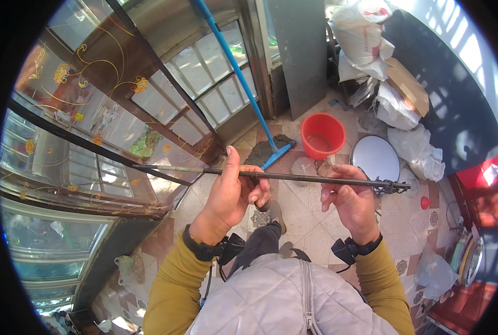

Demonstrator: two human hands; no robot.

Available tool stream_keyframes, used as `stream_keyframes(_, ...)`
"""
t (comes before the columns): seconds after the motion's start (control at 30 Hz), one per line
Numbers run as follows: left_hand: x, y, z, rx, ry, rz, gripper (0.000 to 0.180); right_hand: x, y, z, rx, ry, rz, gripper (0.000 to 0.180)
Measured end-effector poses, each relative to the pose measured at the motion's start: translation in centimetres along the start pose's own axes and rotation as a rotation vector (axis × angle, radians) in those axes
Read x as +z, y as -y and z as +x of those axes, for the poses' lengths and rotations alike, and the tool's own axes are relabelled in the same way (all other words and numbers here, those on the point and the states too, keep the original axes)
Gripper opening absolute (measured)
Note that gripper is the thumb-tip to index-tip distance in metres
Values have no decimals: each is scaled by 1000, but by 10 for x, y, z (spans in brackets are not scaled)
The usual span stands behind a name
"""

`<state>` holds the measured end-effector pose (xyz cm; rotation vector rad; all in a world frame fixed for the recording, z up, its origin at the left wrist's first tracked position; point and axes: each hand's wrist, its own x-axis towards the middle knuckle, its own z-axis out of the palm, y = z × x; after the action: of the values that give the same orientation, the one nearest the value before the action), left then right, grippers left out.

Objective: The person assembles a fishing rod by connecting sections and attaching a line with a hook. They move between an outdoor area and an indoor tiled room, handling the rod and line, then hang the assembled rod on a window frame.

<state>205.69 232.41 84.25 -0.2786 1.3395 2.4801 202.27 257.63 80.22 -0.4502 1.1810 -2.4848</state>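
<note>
A long, thin dark rod [299, 178] lies level across both hands in front of my body. Its left end tapers to a lighter, slimmer stretch, and a tangled black piece [393, 187] is at its right end. My left hand [229, 195] holds the rod near the left part, thumb pointing up and fingers curled around it. Farther right, my right hand [354, 204] supports the rod with loosely bent fingers, some behind it and the thumb below.
A blue-handled floor squeegee [243, 84] leans beside a dark debris pile [268, 151]. Beyond my hands stand a red bucket [322, 135] and a round white-topped object [375, 159]. Stacked sacks [363, 42] fill the far right; glass panels [109, 106] with floral patterns line the left.
</note>
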Motion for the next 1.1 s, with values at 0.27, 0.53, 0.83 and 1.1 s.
stream_keyframes(0.27,78,26,-53,-59,456,140,42,26,56,-131,-294,-276,-10,20)
stream_keyframes(0.53,96,37,-81,-121,656,237,26,70,57,-198,-471,-476,-73,20)
stream_keyframes(0.83,29,11,-115,-23,671,197,28,151,17,-192,-516,-507,-166,19)
stream_keyframes(1.1,-36,-19,-137,6,681,141,36,198,-20,-158,-432,-477,-177,20)
